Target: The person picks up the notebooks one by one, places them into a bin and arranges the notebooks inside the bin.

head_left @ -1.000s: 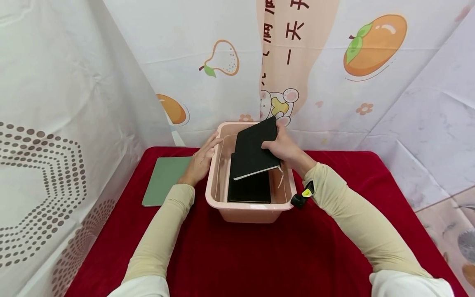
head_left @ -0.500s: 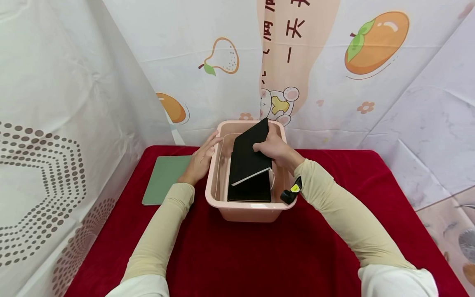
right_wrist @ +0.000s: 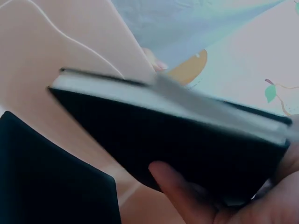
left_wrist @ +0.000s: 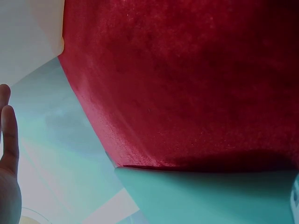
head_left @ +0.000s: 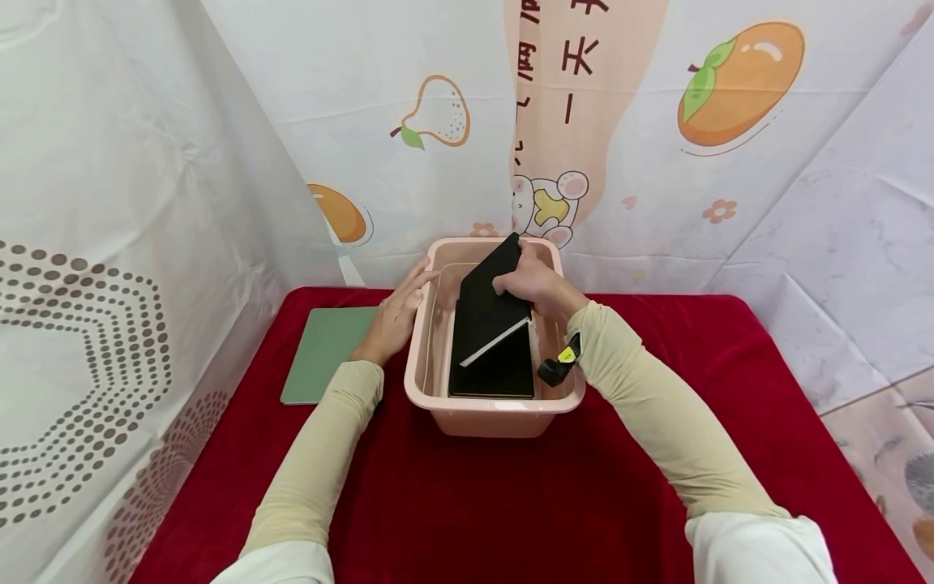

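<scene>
My right hand (head_left: 536, 282) grips a black notebook (head_left: 487, 302) by its right side, thumb on the cover. The notebook hangs tilted inside a pink plastic basin (head_left: 492, 416), its white page edge facing me. In the right wrist view the thumb (right_wrist: 170, 184) presses the dark cover and the pages show along the top. Beneath it another black notebook (head_left: 503, 377) lies flat on the basin's floor. My left hand (head_left: 394, 318) rests on the basin's left rim with straight fingers, and the left wrist view catches only some fingers (left_wrist: 10, 140) at its edge.
A green flat notebook or board (head_left: 324, 349) lies on the red cloth (head_left: 496, 503) left of the basin, partly behind the left hand. A printed curtain (head_left: 350, 97) hangs close behind the basin. A black wrist camera (head_left: 558, 369) is strapped at the right cuff.
My right hand has moved left and slightly down with the black notebook, bringing it further into the basin and tilting it more steeply. The left hand has stayed on the rim.
</scene>
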